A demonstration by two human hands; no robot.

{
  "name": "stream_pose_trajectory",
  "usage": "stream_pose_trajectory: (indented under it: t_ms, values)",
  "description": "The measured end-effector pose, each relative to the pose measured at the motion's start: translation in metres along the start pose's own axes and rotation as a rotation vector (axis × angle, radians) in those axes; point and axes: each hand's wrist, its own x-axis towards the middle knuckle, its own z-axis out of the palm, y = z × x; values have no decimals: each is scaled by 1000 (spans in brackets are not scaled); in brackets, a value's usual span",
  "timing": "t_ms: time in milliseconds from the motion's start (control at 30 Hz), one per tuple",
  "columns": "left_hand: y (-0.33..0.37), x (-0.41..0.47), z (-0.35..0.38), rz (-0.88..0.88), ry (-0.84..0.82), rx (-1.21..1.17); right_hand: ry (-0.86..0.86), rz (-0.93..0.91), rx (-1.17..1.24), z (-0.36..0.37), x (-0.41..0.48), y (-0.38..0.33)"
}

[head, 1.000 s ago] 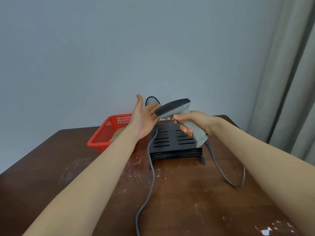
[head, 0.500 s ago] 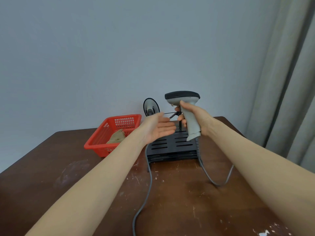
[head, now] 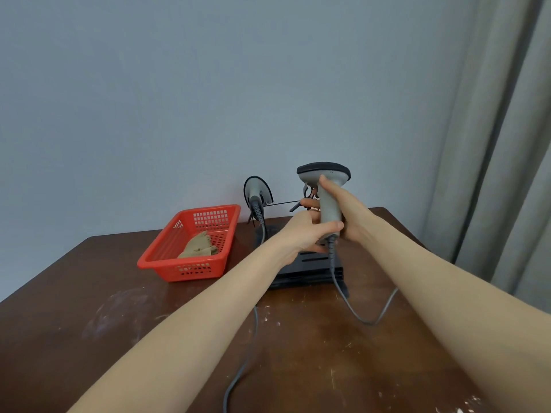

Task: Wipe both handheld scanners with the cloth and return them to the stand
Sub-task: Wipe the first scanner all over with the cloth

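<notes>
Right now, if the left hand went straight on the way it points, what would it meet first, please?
The lower handle of the grey scanner gripped by the right hand; the left hand seems to touch it, though depth is unclear.

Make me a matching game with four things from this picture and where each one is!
Things:
1. cloth
2. basket
3. nearer scanner
4. farther scanner

Places:
A. gripped by the left hand and the right hand
B. on the table, left of the stand
C. lying inside the basket
D. at the back of the stand, with no hand on it

Right pairs: 1-C, 2-B, 3-A, 4-D.
</notes>
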Motion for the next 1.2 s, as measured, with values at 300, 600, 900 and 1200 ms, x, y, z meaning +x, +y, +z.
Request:
stream_pose_trajectory:
  t_ms: [300, 600, 900, 1200]
  values:
    - [4, 13, -7, 17, 46, -71, -35, -12, -318, -4, -6, 4]
    - [14, 2, -63, 77, 321, 338, 160, -157, -355, 31, 10, 8]
    - [-59, 9, -168, -287, 565, 1074, 267, -158, -295, 50, 32, 29]
    - [-106, 32, -192, -612, 363, 1133, 312, -125, -346, 42, 44, 36]
